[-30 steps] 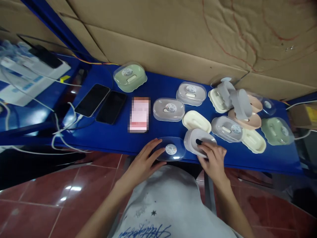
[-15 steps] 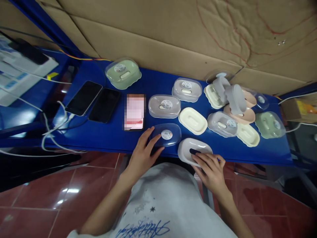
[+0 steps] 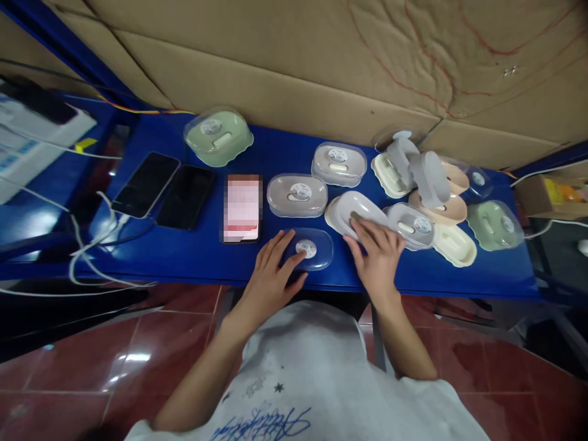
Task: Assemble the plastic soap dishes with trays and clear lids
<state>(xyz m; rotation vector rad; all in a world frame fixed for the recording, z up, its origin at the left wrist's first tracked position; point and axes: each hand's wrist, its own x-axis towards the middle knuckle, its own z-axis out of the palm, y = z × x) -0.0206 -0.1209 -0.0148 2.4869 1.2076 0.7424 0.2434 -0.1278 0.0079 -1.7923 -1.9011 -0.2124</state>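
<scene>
Shifted since the earlier frame: pale grey oval shell (image 3: 361,204), now carried from the front edge of the desk (image 3: 342,274) to over the cream tray (image 3: 329,218), most of which is hidden by it. Whether the shell is fully seated cannot be told. Shell is clamped in the right grip (image 3: 376,254), fingers laid at its slot, thumb at the near side. Left grip (image 3: 273,269) is held apart, fingers spread, fingertips rested on the clear lid (image 3: 322,246), near its round label (image 3: 306,248). Lid is laid flat on the desk, in front of a lidded grey box (image 3: 281,199). Lit phone (image 3: 242,208) is placed left of that box; green lidded box (image 3: 218,144) is stood behind, near the cardboard (image 3: 275,79).
</scene>
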